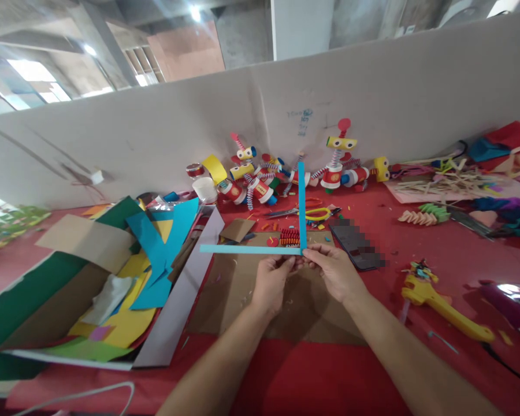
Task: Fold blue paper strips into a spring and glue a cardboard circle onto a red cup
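Two light blue paper strips (251, 249) meet at a right angle, one pointing left and the other pointing away from me. My left hand (272, 282) pinches them just below the corner. From the other side, my right hand (329, 268) grips the same corner between thumb and fingers. Both hands are above a brown cardboard sheet (229, 289). Beyond the strips, a red and orange folded paper spring (289, 237) lies near a small red disc (272, 241).
An open box (179, 306) of coloured paper scraps stands at left. Yellow-handled scissors (318, 214) and a dark phone (357, 245) lie beyond my hands. At right is a yellow glue gun (446, 309). Several paper-cup figures (331, 173) line the white partition (164, 127).
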Demonstrator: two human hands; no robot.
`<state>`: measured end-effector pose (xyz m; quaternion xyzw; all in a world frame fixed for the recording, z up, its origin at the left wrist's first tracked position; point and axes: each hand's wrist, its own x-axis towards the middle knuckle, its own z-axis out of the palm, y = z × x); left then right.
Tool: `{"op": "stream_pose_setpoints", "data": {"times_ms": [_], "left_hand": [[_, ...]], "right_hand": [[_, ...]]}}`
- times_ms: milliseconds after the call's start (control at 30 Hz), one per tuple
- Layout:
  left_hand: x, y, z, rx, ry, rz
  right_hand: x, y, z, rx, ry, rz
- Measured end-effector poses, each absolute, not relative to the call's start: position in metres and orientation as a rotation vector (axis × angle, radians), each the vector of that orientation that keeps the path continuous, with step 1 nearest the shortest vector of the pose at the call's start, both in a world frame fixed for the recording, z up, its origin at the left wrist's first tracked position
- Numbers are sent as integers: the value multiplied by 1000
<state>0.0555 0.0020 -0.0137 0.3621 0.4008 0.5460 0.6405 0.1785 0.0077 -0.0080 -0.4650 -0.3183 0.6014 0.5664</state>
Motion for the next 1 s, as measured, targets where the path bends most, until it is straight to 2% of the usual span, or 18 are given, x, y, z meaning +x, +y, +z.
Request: {"op": "stream_pose_setpoints", "data": {"times_ms": [333, 667, 1000], "left_hand": [[50, 7, -15, 557, 932, 1141], [46, 7, -11, 639, 964, 1048], [45, 9, -12, 661, 936, 1091]], "right_hand": [[179, 8, -10, -1132, -766, 1466], [177, 7, -12, -1121, -816, 1390], [182, 6, -9, -1031, -933, 1452]]}}
